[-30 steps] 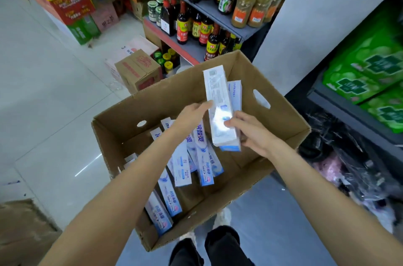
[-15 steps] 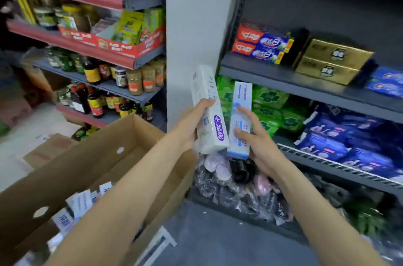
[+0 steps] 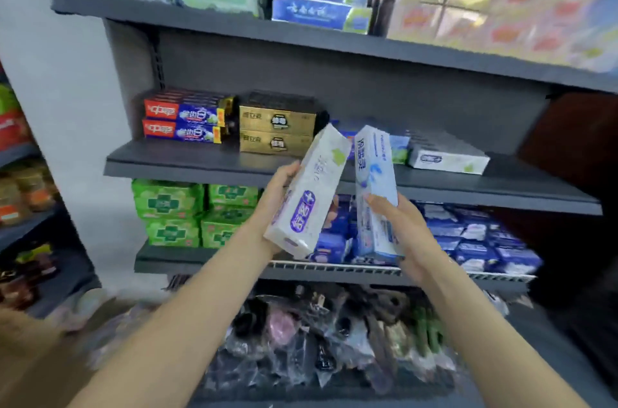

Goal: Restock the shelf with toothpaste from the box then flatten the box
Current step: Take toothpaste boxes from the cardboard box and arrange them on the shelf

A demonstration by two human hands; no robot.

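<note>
White cartons are heading shelfward: left hand (image 3: 280,193) gripping the purple-marked carton (image 3: 306,193), right hand (image 3: 398,223) gripping the blue carton (image 3: 376,193); each wants laying flat beside its matching stack on the shelf (image 3: 187,162).

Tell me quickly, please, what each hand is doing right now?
Left hand: grips the white and purple toothpaste box.
Right hand: grips the white and blue toothpaste box.

Dark shelving (image 3: 334,39) (white wall (image 3: 50,106) left)
</note>
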